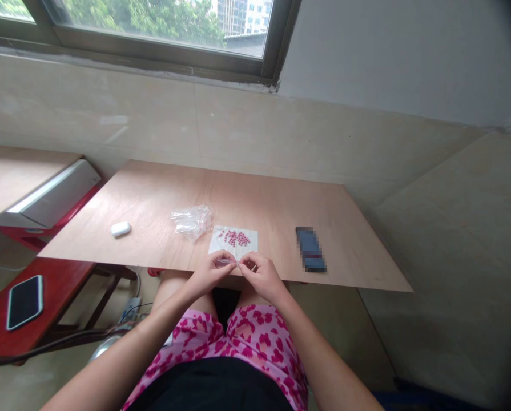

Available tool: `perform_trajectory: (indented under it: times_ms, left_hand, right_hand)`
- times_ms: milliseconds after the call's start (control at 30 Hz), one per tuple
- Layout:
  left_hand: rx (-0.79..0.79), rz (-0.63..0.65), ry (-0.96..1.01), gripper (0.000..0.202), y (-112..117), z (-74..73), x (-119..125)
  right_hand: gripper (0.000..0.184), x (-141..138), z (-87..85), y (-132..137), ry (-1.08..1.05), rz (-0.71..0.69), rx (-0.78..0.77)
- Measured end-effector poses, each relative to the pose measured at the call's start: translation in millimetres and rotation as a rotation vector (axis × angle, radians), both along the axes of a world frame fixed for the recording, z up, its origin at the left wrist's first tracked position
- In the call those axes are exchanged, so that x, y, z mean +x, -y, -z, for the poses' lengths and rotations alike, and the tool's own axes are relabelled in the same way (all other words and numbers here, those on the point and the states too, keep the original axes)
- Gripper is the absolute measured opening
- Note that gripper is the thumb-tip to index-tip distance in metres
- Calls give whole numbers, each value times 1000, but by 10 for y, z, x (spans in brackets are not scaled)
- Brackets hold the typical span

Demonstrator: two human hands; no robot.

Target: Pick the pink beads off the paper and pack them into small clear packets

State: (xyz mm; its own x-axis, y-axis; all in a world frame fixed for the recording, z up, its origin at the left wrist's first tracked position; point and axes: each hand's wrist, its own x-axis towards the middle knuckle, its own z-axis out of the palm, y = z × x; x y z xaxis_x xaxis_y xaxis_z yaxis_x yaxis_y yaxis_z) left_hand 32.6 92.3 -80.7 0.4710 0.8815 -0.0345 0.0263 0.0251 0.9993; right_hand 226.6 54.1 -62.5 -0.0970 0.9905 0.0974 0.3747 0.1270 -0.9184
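My left hand (208, 273) is closed near the front edge of the wooden table, pinching a small, thin, clear strip (224, 261). Facing it, my right hand (264, 277) is closed too, its fingertips meeting the left ones at the strip's end. What lies between the right fingertips is too small to make out. Just beyond both hands, a white sheet (215, 242) lies flat with many small pink beads (237, 237) spread over its middle. A crumpled clear plastic bag (193, 222) rests to the left of the sheet.
The wooden tabletop (255, 194) stands against a tiled wall below a window. A dark phone (310, 251) lies at the right, and a small white case (120, 229) at the left. Another phone (25, 302) sits on a red bench (62, 279) at the lower left.
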Motion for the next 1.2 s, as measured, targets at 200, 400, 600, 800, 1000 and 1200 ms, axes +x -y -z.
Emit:
perform_trajectory:
  times_ms: [200, 400, 600, 800, 1000, 1200]
  left_hand:
    - [-8, -8, 7, 36, -1, 32, -25]
    - [-26, 4, 40, 36, 10, 27, -37]
    - [6, 16, 26, 36, 2, -1, -47]
    - [-3, 35, 54, 35, 5, -3, -52]
    - [-49, 52, 53, 33, -6, -25, -38]
    - [55, -2, -31, 29, -68, 0, -92]
  right_hand:
    - [17, -39, 9, 25, 1, 8, -18]
    - [14, -52, -14, 40, 6, 4, -2]
    - [15, -51, -22, 42, 7, -4, 35]
    - [15, -59, -32, 53, 22, 1, 62]
    - [13, -30, -45, 41, 29, 1, 72]
    - [14, 4, -56, 20, 33, 46, 61]
